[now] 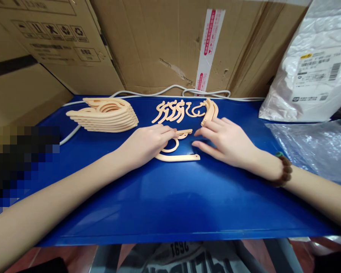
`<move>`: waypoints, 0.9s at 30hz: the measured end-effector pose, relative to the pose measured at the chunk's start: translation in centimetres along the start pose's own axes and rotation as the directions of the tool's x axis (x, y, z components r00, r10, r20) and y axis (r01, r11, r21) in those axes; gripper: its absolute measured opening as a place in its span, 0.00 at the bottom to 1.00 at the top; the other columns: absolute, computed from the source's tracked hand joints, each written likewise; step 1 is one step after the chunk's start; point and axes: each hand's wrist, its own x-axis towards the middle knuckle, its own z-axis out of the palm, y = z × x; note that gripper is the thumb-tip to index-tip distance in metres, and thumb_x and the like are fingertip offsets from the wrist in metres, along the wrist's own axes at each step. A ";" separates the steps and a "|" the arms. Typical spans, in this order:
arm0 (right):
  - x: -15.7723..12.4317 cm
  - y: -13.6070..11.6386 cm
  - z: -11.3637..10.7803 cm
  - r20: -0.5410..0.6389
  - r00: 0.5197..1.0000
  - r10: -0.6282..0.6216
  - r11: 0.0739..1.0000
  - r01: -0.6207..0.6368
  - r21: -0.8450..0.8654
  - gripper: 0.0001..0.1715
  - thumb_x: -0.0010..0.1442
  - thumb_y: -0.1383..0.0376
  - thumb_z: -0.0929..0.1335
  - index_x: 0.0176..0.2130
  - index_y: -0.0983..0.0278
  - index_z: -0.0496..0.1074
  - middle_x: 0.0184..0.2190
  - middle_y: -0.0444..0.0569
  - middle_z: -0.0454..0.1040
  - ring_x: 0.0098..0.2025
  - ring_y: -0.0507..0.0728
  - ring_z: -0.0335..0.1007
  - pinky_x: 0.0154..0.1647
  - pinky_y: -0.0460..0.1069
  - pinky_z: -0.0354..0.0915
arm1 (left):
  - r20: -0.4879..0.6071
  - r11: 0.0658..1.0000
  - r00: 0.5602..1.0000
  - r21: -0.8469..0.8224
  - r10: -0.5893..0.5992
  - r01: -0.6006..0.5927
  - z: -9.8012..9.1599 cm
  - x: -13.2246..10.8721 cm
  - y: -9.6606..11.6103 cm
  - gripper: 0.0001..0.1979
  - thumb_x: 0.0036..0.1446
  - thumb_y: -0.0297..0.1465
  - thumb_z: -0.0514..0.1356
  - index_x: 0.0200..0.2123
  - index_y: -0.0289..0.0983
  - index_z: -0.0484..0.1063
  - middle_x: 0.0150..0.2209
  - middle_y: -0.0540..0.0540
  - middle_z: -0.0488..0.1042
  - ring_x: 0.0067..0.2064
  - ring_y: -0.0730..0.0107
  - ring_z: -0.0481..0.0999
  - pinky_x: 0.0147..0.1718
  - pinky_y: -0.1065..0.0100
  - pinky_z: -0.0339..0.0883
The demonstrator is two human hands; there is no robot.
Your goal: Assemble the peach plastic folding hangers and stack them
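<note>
**Both hands at a peach hanger piece on the blue mat**

Left hand (pixel 147 146): lies palm down over the peach hanger piece (pixel 178 157), fingers loosely curled, tips touching its small upper end. Thumb hidden, so cannot tell whether pinching or merely pressing.

Right hand (pixel 227 142): rests flat just beside the piece, fingers stretched and slack, holding nothing. Bead bracelet (pixel 285 170) on the wrist.

Peach hanger piece: lies mid-mat between the two hands, long bar nearest the person, ring above it partly under the left fingers.

Along the far side of the blue mat (pixel 170 204): stack of hanger bodies (pixel 105 113) at left, row of hooks (pixel 173 110) in the middle, curved strips (pixel 209 110) just beyond the right fingertips.

Further back: white cable (pixel 159 93), cardboard boxes (pixel 159 45), white bag (pixel 312 68) at right, clear plastic bag (pixel 315 148) below it.
</note>
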 end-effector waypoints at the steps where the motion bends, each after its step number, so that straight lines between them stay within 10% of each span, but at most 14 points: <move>1: 0.6 0.3 -0.2 0.004 1.000 0.028 0.999 -0.028 -0.026 0.24 0.69 0.53 0.58 0.43 0.66 0.74 0.39 0.54 0.74 0.41 0.60 0.66 0.42 0.53 0.55 | -0.002 1.000 1.000 -0.005 0.005 -0.005 0.0 0.0 0.0 0.15 0.66 0.25 0.50 0.51 0.34 0.73 0.50 0.39 0.77 0.47 0.58 0.78 0.42 0.61 0.75; 11: 8.4 4.6 1.7 0.066 0.973 0.219 0.974 -0.215 -0.067 0.20 0.65 0.57 0.62 0.44 0.67 0.77 0.40 0.56 0.74 0.45 0.63 0.68 0.45 0.55 0.57 | -0.044 0.999 0.998 -0.016 0.041 -0.042 -0.2 -0.1 -0.1 0.15 0.65 0.23 0.50 0.47 0.33 0.74 0.48 0.40 0.78 0.45 0.60 0.79 0.41 0.62 0.76; 27: 12.7 2.9 4.2 0.046 0.896 0.442 0.897 -0.441 -0.022 0.17 0.58 0.66 0.65 0.42 0.72 0.77 0.41 0.63 0.77 0.48 0.66 0.70 0.49 0.57 0.61 | 0.027 0.977 0.990 0.163 0.138 -0.140 -0.4 0.0 0.0 0.18 0.66 0.21 0.47 0.53 0.29 0.70 0.48 0.37 0.77 0.46 0.60 0.78 0.39 0.63 0.75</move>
